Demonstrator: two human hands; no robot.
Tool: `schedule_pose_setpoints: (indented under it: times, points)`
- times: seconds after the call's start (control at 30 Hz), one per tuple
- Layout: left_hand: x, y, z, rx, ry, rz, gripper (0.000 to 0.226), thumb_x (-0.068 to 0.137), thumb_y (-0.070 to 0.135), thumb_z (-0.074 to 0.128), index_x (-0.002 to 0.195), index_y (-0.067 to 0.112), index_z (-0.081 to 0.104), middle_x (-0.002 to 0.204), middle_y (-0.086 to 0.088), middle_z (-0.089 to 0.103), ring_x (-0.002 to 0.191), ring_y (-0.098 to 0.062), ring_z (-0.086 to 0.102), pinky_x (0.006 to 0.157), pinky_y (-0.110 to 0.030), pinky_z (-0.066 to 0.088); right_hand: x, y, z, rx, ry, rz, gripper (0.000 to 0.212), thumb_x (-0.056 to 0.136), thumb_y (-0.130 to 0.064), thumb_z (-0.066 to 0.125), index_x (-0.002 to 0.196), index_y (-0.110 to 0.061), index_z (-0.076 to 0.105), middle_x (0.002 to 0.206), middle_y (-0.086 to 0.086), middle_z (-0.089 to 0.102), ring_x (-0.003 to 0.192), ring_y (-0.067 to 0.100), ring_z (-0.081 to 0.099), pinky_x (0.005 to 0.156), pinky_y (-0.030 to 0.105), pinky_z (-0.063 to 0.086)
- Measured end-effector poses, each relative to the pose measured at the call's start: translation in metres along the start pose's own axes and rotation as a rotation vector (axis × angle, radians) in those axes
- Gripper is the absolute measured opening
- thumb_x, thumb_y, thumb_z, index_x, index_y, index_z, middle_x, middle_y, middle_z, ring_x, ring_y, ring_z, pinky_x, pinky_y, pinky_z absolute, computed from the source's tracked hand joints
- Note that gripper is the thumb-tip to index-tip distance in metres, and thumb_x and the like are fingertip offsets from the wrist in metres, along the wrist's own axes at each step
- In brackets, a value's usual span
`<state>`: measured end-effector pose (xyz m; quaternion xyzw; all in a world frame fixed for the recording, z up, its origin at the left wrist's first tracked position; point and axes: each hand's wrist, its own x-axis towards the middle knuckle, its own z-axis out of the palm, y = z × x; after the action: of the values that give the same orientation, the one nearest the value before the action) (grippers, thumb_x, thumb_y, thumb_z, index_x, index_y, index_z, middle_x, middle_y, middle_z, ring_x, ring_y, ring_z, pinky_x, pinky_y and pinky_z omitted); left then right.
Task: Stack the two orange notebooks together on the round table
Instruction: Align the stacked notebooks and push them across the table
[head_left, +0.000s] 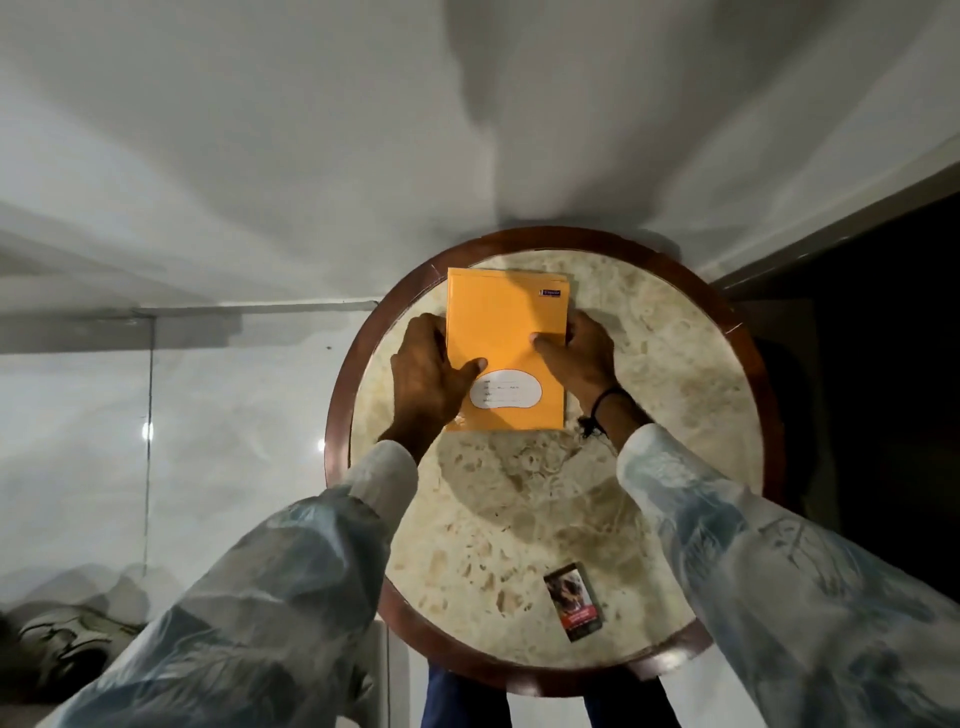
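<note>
Two orange notebooks (506, 348) lie stacked on the far half of the round bench (675, 374), long axis running away from the person. Left hand (423, 379) and right hand (584, 358) clasp the long edges between them, equally near, thumbs pressing the top cover.

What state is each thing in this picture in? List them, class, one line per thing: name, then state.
orange notebooks: closed, stacked flat on the table, edges nearly flush.
left hand: gripping the stack's left edge, thumb on the cover.
right hand: gripping the stack's right edge, thumb on the cover.
small card box: closed, lying flat near the table's near edge, untouched.
round table: upright, marble top.
</note>
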<state>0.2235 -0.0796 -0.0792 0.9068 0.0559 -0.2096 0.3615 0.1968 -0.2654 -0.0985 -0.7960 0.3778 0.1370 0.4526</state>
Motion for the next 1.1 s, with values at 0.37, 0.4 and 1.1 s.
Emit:
schedule_pose_setpoints:
  times: [0.37, 0.4, 1.1]
  points:
    - [-0.061, -0.014, 0.009, -0.104, 0.171, 0.211, 0.045, 0.100, 0.028, 0.062, 0.131, 0.000, 0.046, 0.120, -0.018, 0.056, 0.111, -0.031, 0.056, 0.100, -0.046, 0.050, -0.088, 0.018, -0.012, -0.084, 0.346, -0.556, 0.033, 0.092, -0.023, 0.070, 0.107, 0.005, 0.061, 0.105, 0.017, 0.059, 0.088, 0.030, 0.063, 0.077, 0.040, 0.057]
    - [-0.059, -0.013, 0.007, -0.104, 0.161, 0.225, 0.043, 0.100, 0.029, 0.062, 0.130, 0.004, 0.044, 0.119, -0.017, 0.056, 0.109, -0.031, 0.057, 0.096, -0.049, 0.051, -0.084, 0.016, -0.012, -0.074, 0.335, -0.552, 0.032, 0.091, -0.023, 0.070, 0.105, 0.004, 0.061, 0.105, 0.016, 0.060, 0.088, 0.030, 0.063, 0.077, 0.041, 0.056]
    - [-0.004, 0.006, 0.044, 0.492, -0.128, 0.401, 0.079, 0.099, 0.057, 0.040, 0.162, 0.014, 0.017, 0.171, -0.016, 0.013, 0.158, -0.040, 0.010, 0.126, -0.064, 0.012, -0.133, 0.088, -0.025, -0.423, 0.036, -0.357, 0.043, 0.085, -0.042, 0.060, 0.114, -0.011, 0.060, 0.108, 0.012, 0.065, 0.098, 0.034, 0.064, 0.076, 0.042, 0.055]
